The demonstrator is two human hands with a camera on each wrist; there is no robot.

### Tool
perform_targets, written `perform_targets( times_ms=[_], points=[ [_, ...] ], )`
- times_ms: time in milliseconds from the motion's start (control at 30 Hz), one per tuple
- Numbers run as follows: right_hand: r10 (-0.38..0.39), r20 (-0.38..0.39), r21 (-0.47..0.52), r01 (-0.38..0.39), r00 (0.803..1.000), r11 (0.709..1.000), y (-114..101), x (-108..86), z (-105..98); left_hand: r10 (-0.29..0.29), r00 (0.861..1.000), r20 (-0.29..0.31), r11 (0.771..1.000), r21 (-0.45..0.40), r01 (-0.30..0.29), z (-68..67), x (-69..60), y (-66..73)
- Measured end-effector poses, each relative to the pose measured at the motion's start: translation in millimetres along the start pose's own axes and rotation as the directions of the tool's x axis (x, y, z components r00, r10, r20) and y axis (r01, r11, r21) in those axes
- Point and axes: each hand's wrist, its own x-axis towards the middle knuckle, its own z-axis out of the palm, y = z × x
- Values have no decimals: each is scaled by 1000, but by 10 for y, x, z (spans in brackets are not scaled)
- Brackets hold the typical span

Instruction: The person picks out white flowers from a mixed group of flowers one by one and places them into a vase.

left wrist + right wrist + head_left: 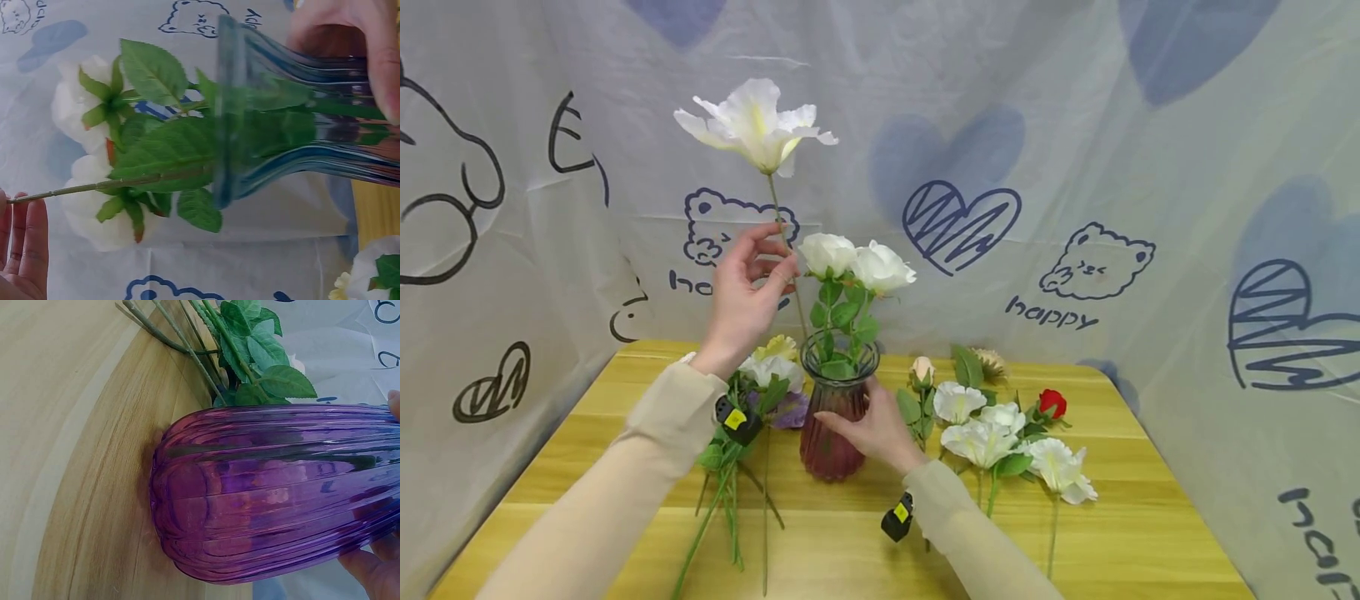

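A large white flower (756, 125) rises high at the left, its thin stem (777, 204) pinched by my left hand (747, 287). That stem slants down to the mouth of a ribbed glass vase (831, 437), tinted purple below and bluish at the rim. How far its lower end goes in, I cannot tell. Two white roses (882, 267) with green leaves stand in the vase. My right hand (883, 425) grips the vase from the right, thumb across the front and fingers partly hidden behind it. In the right wrist view, the vase's base (187, 506) rests upright on the wooden table (94, 506).
Left of the vase lies a bunch of flowers (771, 371), white, yellow and purple, stems toward me. On the right lie several white flowers (981, 442), a pale rosebud (922, 369), a beige bloom (991, 363) and a red rose (1052, 404). Printed cloth (850, 167) hangs behind the table.
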Motion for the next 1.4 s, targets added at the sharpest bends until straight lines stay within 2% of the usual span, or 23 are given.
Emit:
perform_targets(
  times_ms=[167,300,533,633,900,1200,1400],
  points=[
    [0,-4,-3,0,1000,1000,15,2,1,-38,998,47,999,18,37,35,-58,-132],
    [3,-4,-4,-4,1000,1000,16,1,1,-47,996,73,998,50,43,63,-100,-217],
    [-10,-7,-10,10,1000,1000,6,-2,1,-45,991,126,983,181,21,105,-165,-311],
    [-11,-9,-6,11,1000,1000,5,1,1,-30,990,139,979,204,1,114,-175,-317],
    [2,-8,-4,-2,1000,1000,3,2,6,81,995,56,984,157,-89,146,-113,-254],
    [-7,-16,2,7,1000,1000,18,6,6,151,989,7,982,114,-151,163,-71,-202],
    [-1,-17,-6,1,1000,1000,24,6,11,169,985,-44,979,125,-162,147,-41,-127]
  ],
)
